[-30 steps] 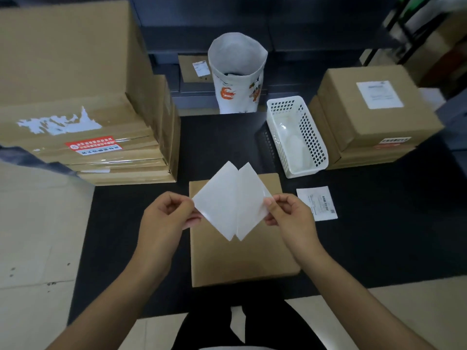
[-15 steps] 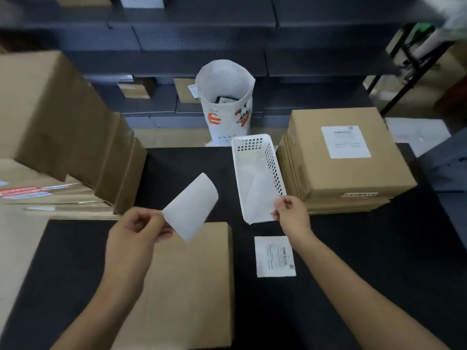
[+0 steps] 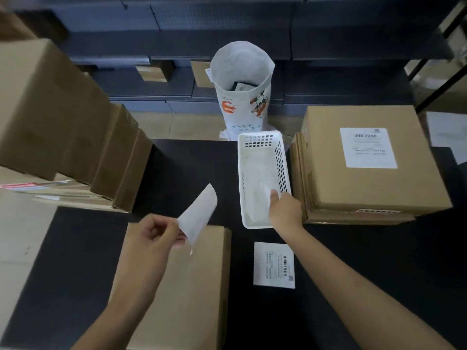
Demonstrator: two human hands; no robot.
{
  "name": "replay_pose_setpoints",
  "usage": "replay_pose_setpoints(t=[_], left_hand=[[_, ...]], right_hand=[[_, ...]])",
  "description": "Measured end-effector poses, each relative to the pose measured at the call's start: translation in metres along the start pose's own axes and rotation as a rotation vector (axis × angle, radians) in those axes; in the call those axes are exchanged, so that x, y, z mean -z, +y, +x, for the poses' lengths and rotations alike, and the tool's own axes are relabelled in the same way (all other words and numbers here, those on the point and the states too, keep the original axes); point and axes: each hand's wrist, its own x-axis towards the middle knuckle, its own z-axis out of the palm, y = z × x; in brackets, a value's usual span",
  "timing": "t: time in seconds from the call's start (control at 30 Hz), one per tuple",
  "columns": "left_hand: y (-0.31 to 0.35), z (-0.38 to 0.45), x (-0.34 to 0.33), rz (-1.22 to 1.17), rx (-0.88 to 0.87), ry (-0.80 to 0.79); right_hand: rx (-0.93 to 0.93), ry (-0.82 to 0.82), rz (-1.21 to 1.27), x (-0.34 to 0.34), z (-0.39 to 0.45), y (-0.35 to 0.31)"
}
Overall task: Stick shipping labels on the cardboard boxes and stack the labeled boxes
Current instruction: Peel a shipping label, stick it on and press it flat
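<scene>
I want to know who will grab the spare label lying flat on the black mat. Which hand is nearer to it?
Right. The right hand reaches into the white basket just beyond the label on the mat; the left hand holds a peeled sheet over the plain box, farther left.

A bare strip of black mat [image 3: 187,173] runs up mid-frame, hemmed by the leaning box stack [image 3: 63,117] at left, the white basket [image 3: 262,140] and labelled boxes [image 3: 366,173] at right, the tall bag [image 3: 242,79] behind.

Blank-side-up label [image 3: 199,213] curls above the plain flat box [image 3: 182,286]; labeled box [image 3: 366,160] stacked right.
</scene>
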Motion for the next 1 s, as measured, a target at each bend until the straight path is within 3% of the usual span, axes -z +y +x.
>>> replay_pose_setpoints(t=[0.2, 0.37, 0.47, 0.57, 0.67, 0.8, 1.0], left_hand=[[-0.003, 0.002, -0.008, 0.028, -0.022, -0.036], [-0.001, -0.001, -0.008, 0.012, -0.071, -0.032], [0.001, -0.005, -0.004, 0.038, -0.122, -0.023], [-0.001, -0.012, 0.0, 0.118, -0.219, -0.006], [-0.001, -0.023, 0.006, 0.198, -0.358, -0.013], [-0.012, -0.032, 0.02, 0.357, -0.562, -0.076], [-0.036, -0.025, 0.047, 0.496, -0.739, -0.137]], right_hand=[[0.167, 0.076, -0.322, 0.006, -0.013, -0.004], [0.418, 0.221, -0.421, 0.023, -0.044, -0.011], [0.48, 0.101, -0.117, 0.032, -0.077, -0.022], [0.337, -0.262, 0.299, 0.03, -0.113, -0.039], [0.194, -0.461, 0.558, 0.025, -0.138, -0.054], [0.154, -0.475, 0.659, 0.015, -0.155, -0.064], [0.154, -0.313, 0.606, -0.015, -0.18, -0.073]])
